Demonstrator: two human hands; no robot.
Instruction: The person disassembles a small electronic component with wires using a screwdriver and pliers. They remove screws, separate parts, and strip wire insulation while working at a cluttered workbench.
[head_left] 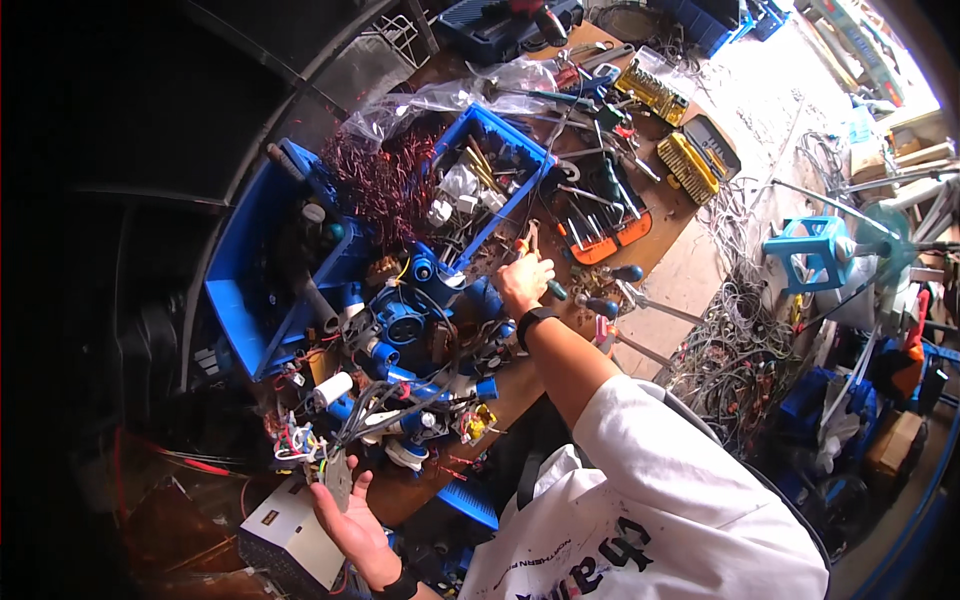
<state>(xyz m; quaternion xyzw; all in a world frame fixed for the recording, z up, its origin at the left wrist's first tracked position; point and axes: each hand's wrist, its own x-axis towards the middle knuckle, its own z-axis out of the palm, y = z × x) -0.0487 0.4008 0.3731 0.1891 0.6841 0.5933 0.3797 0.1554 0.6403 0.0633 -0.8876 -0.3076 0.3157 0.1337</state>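
Note:
My left hand (352, 522) is at the lower left, with a flat grey plate (339, 482) between thumb and fingers. Several grey, white and green wires (312, 445) run beside the plate's upper end. Farther up and to the right, my right hand (524, 281) closes round a pair of pliers (531, 238) with orange on the handles. The hand covers much of the pliers, which lie over the table beside the blue bin's near right corner. A heap of blue motors (400, 322) and cables lies between my hands.
The blue bin (513, 137) holds white parts and rods, with reddish copper wire (382, 185) beside it. An orange-edged tool case (598, 246) and yellow bit sets (688, 167) lie to its right. A white metal box (290, 535) stands by my left hand. Tangled cables (745, 330) cover the floor at right.

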